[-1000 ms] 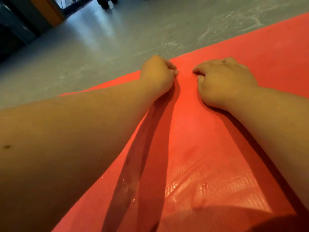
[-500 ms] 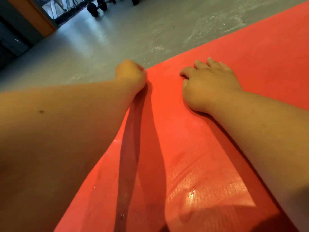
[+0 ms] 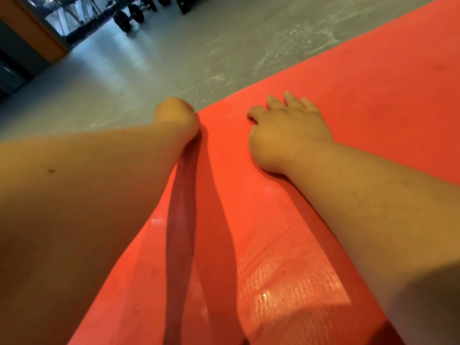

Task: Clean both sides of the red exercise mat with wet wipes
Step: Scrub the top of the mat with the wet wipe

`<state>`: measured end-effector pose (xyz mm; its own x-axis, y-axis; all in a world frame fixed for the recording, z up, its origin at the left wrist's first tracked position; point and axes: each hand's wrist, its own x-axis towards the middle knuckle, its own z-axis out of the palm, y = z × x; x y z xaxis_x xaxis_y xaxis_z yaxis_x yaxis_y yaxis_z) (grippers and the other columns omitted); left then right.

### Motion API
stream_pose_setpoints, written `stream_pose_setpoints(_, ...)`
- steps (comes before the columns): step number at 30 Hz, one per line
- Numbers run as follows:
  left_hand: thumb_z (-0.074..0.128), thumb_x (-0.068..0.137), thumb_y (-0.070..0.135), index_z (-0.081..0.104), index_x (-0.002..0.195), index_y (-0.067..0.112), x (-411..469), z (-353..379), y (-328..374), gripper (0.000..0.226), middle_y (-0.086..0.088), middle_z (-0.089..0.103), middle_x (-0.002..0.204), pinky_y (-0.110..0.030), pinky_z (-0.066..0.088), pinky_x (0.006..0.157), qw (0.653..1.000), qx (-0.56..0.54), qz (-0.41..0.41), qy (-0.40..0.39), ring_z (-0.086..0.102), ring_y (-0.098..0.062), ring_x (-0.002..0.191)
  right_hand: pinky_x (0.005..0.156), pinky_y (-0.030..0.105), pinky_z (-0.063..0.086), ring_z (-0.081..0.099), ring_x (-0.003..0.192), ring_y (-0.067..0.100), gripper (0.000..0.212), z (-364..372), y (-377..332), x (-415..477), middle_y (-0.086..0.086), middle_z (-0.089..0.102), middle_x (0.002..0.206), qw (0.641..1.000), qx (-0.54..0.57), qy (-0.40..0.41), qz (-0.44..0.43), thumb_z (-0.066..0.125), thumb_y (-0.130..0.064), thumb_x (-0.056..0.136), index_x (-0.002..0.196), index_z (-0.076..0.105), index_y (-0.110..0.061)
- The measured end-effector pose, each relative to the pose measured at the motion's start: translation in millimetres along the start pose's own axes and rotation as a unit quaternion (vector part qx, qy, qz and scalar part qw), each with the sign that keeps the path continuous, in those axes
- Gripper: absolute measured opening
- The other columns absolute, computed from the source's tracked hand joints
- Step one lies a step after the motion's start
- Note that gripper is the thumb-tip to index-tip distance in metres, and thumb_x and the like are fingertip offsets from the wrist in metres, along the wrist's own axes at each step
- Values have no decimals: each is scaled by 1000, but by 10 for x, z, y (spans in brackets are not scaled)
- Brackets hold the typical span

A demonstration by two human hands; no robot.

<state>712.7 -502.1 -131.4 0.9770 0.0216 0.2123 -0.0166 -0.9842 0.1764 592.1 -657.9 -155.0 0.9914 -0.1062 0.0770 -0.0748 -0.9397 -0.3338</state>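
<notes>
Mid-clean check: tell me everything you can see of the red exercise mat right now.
The red exercise mat lies flat on the grey floor, filling the lower right of the head view, its far edge running diagonally. It looks like smooth foam or vinyl; the near part glistens, apparently wet. The right hand rests palm down on it, spread fairly flat. The left hand sits curled at its far edge; whether it grips the edge is hidden. Arm shadows cross it.

The red exercise mat (image 3: 348, 108) looked like foam or vinyl, with a finely grained, mostly matt face that turned glossy and wet-looking in the lit patch near the bottom. The grey floor (image 3: 174, 58) was smooth and faintly reflective, with chalky whitish scuffs. The dumbbells (image 3: 129, 18) looked dull black.
</notes>
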Motion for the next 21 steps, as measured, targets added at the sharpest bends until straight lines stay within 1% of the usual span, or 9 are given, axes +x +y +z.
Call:
stream_pose_setpoints(2,56,92,11,72,111,16,-94,85,376,25,-8,69,116,-18,43,90,994,-86,63,-7,62,-19,107,117,46,5,7,146,30,50,-1,-9,-14,6,14,158,1000,-1,2,-3,29,-30,96,146,28,-29)
stream_pose_setpoints(4,60,93,14,71,112,16,-211,125,703,22,-3,70,113,2,37,65,980,-136,139,-52,58,-3,92,117,46,5,7,146,31,50,10,-16,-21,7,14,158,1000,1,5,-6,30,-31,96,145,28,-27)
stream_pose_setpoints(5,61,93,16,71,113,15,-234,126,784,22,-2,70,112,5,32,58,974,-137,168,-69,55,1,88,117,46,6,7,146,31,50,12,-9,-22,7,14,158,1000,2,6,-7,30,-31,96,145,29,-26)
stream_pose_setpoints(7,62,93,23,71,114,17,-171,71,691,24,-2,70,115,2,32,60,977,-98,180,-61,57,-1,93,117,46,5,7,146,31,50,14,-6,-26,7,14,158,1000,2,5,-5,30,-31,96,146,29,-27)
stream_pose_setpoints(10,61,92,22,70,115,20,-1,11,196,25,-5,68,119,-21,42,90,996,-18,93,-4,61,-19,111,117,45,5,6,146,30,51,19,-16,-29,7,13,159,1000,3,-2,-1,28,-30,96,147,27,-24)
stream_pose_setpoints(12,60,92,21,72,113,20,-35,12,-32,24,-4,68,118,-26,43,95,999,-33,38,12,61,-21,111,118,45,5,6,146,30,51,24,-23,-23,7,13,159,1000,9,-3,-1,28,-29,96,147,27,-21)
stream_pose_setpoints(16,62,90,20,74,108,20,-222,72,50,21,-1,71,112,-19,42,91,992,-114,53,31,63,-13,104,117,46,5,7,146,30,51,25,-18,-2,7,14,158,1000,13,5,4,29,-29,96,146,28,-22)
stream_pose_setpoints(19,65,89,17,74,106,19,-399,74,249,20,9,70,104,-3,39,78,973,-179,143,-16,58,8,88,117,45,5,8,146,29,53,14,-12,-11,6,16,158,1000,14,7,6,30,-28,95,147,26,-22)
stream_pose_setpoints(21,65,89,13,73,108,16,-508,71,333,21,13,66,98,5,34,70,956,-188,221,-50,50,16,85,118,44,6,9,146,28,55,8,-13,-4,6,19,157,1000,23,12,8,30,-26,93,148,25,-18)
